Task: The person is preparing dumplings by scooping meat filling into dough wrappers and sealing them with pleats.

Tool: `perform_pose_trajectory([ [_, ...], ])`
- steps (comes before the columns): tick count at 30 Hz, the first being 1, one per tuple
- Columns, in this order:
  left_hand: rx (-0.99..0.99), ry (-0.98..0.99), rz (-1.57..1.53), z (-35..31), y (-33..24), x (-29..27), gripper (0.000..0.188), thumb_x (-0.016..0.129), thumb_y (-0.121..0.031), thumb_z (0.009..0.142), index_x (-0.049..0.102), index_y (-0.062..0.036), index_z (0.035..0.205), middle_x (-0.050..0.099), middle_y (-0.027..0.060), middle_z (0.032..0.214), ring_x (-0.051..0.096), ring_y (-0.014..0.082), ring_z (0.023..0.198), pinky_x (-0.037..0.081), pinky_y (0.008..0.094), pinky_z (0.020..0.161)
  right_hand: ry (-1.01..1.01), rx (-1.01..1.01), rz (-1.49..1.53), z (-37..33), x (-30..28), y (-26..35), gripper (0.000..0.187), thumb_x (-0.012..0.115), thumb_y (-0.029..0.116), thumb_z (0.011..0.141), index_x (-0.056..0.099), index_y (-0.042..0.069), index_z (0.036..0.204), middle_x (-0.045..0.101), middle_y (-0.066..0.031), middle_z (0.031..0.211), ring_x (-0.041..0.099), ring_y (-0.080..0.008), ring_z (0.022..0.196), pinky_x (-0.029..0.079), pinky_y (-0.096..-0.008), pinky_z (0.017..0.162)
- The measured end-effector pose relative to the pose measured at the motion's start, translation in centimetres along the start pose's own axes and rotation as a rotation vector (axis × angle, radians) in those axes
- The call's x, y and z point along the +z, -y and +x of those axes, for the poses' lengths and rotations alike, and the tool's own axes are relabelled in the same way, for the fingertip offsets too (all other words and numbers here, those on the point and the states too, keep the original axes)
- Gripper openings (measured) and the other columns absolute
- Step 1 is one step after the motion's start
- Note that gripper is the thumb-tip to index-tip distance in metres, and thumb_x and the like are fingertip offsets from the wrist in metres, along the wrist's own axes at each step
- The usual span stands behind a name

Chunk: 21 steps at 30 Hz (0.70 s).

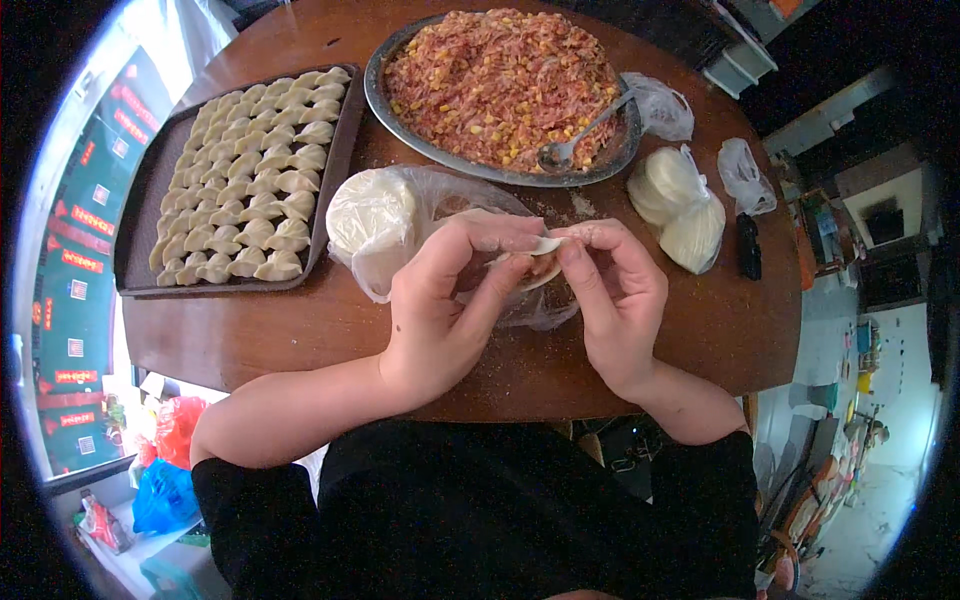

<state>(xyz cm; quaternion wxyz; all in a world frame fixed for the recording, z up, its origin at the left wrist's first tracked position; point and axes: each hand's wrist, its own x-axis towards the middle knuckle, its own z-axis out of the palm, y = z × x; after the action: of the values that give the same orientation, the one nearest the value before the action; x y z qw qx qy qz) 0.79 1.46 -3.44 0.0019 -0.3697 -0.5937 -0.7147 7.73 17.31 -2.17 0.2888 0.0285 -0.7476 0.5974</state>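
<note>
Both hands, left (437, 300) and right (622, 305), meet over a reddish-brown wooden surface (250, 345), thumbs and forefingers pinched together on a thin, pale, round dough wrapper (547, 245) held between them, a little reddish filling showing beneath its edge. Pressed too hard, the soft dough could tear under the thumbs; filling or moisture caught along the edge could keep it from sealing, while the white dust on the fingers might let it slip. A rightward reach could also jostle the silver metal spoon (557, 156) resting in the gray oval metal basin (625, 143) of pink, corn-flecked filling (480, 80). The bare forearms rise from the lower edge, elbows wide, wrists angled inward and palms turned toward each other; the remaining fingers curl loosely. The wrapper sits above a crumpled clear plastic bag (545, 312), beside a plastic-wrapped white stack of round wrappers (370, 212) near the left hand.
</note>
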Motion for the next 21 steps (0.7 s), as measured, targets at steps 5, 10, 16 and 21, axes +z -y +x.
perform_pose_trajectory([
  [5, 0.130, -0.007, 0.211, 0.1, -0.5, 0.0, 0.023, 0.068, 0.005, 0.086, 0.064, 0.0010, 0.108, 0.065, 0.0128, 0.115, 0.066, 0.0184, 0.101, 0.056, 0.0273, 0.079, -0.024, -0.098, -0.062, -0.3, 0.2, 0.9, 0.009, 0.067, 0.001, 0.091, 0.068, 0.001, 0.100, 0.064, -0.0086, 0.098, 0.061, -0.0172, 0.092, 0.049, -0.0281, 0.081],
  [10, 0.024, -0.073, 0.043, -0.7, -1.0, 0.3, 0.017, 0.071, 0.006, 0.083, 0.067, 0.0001, 0.098, 0.064, 0.0122, 0.115, 0.066, 0.0195, 0.097, 0.056, 0.0283, 0.076, 0.014, -0.242, -0.227, -0.4, 0.1, 1.5, 0.016, 0.071, 0.000, 0.085, 0.071, 0.002, 0.101, 0.062, -0.0095, 0.097, 0.060, -0.0197, 0.089, 0.050, -0.0288, 0.079],
  [16, 0.173, -0.037, 0.092, -0.5, -0.7, -0.3, 0.019, 0.071, 0.011, 0.080, 0.063, 0.0007, 0.094, 0.060, 0.0167, 0.119, 0.064, 0.0278, 0.108, 0.055, 0.0364, 0.090, 0.107, -0.409, -0.302, -0.2, -0.4, 1.7, 0.022, 0.073, 0.000, 0.082, 0.072, 0.003, 0.103, 0.061, -0.0096, 0.094, 0.059, -0.0210, 0.086, 0.052, -0.0326, 0.080],
  [21, 0.202, -0.004, 0.081, -0.3, -0.9, -0.5, 0.021, 0.071, 0.011, 0.080, 0.061, 0.0018, 0.096, 0.056, 0.0208, 0.126, 0.061, 0.0317, 0.116, 0.053, 0.0426, 0.099, 0.201, -0.533, -0.443, 0.1, -0.8, 2.4, 0.025, 0.072, 0.006, 0.081, 0.072, 0.005, 0.106, 0.060, -0.0088, 0.095, 0.059, -0.0248, 0.086, 0.053, -0.0379, 0.084],
])
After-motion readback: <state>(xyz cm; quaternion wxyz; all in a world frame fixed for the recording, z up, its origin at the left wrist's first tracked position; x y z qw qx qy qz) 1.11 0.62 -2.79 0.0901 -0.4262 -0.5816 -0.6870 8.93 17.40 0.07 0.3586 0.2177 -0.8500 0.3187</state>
